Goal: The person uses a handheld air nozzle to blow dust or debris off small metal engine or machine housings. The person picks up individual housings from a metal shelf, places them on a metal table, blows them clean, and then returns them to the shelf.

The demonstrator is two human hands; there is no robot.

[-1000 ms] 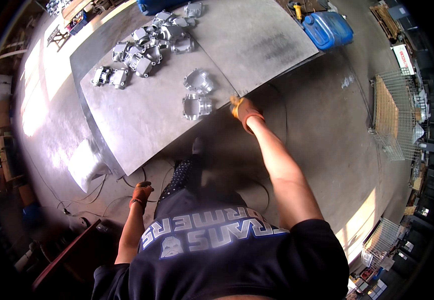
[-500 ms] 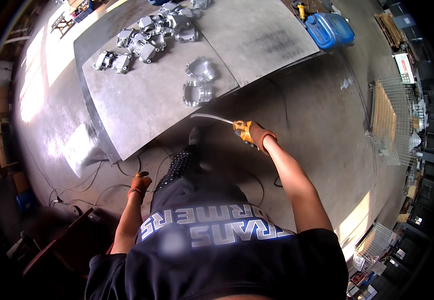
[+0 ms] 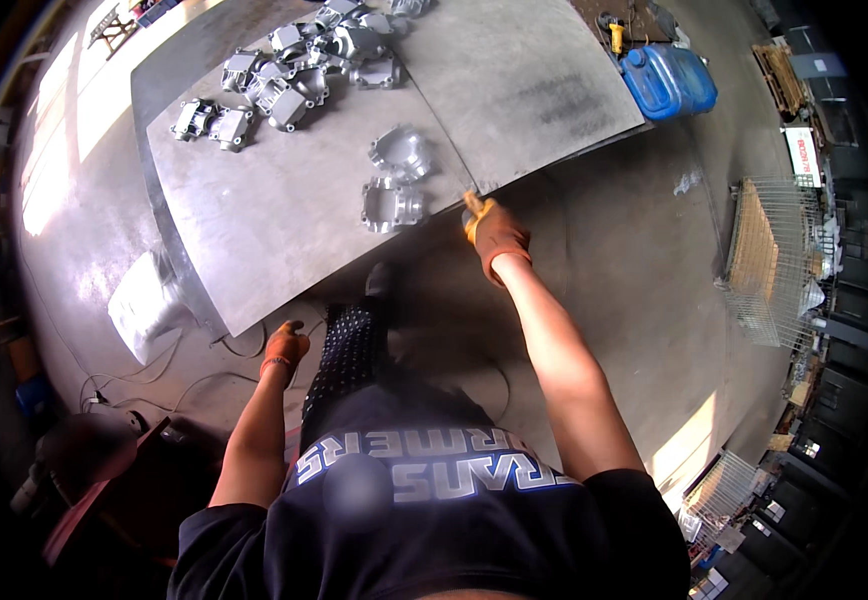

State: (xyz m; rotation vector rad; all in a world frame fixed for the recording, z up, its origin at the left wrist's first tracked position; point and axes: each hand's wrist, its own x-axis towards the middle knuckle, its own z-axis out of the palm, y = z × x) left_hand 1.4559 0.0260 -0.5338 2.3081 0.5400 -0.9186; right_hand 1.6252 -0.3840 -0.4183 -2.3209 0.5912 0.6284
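On a concrete workshop floor, a person in orange work gloves stands over a low table made of two grey sheet-metal plates. The right hand reaches out to the near edge of that table, at the seam between the plates; its fingers are curled around a thin pale rod-like tool whose tip touches the plate edge. Just left of the hand lie two cast silver-grey metal housings, one squarish, one rounder behind it. Farther back a pile of similar grey castings covers the far corner. The left hand hangs low beside the person's leg, off the table, fingers closed into a loose fist; whether it grips anything cannot be told. A blue plastic jerrycan stands on the floor past the table's right edge, cap on, contents not visible. A wire-mesh cage to the right holds a tan board-like load. Half a second earlier the right hand was drawn back nearer the body, away from the table; now it is extended to the edge.
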